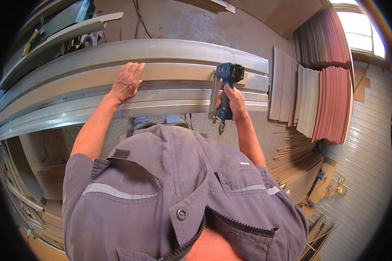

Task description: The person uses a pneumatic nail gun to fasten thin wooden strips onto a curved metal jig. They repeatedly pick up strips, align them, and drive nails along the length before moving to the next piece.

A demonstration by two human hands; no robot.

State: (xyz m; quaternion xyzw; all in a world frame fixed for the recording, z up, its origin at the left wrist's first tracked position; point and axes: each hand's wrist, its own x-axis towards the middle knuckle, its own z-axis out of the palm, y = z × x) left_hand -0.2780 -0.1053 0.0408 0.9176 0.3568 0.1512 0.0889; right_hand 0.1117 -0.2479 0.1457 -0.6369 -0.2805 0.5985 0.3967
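A long tan wooden or fibreboard strip (179,72) lies lengthwise among grey metal rails (156,49). My left hand (125,81) spans this strip from above, fingertips at its far edge and thumb near its close edge. In my right hand (237,101) is a blue pneumatic nailer (228,76), gripped by its handle. Its head is over the strip near the right end, and its silver magazine (213,98) runs back toward me. The nose is hidden behind the tool body, so contact with the strip cannot be seen. An air fitting (221,126) hangs from the handle's base.
Grey panels (282,84) lean beyond the rails' right end, beside stacked white and red-edged boards (334,104). Thin wooden strips (294,153) lie on the floor at right. A machine with a wheel (87,41) stands upper left. A dark cable (138,19) crosses the floor.
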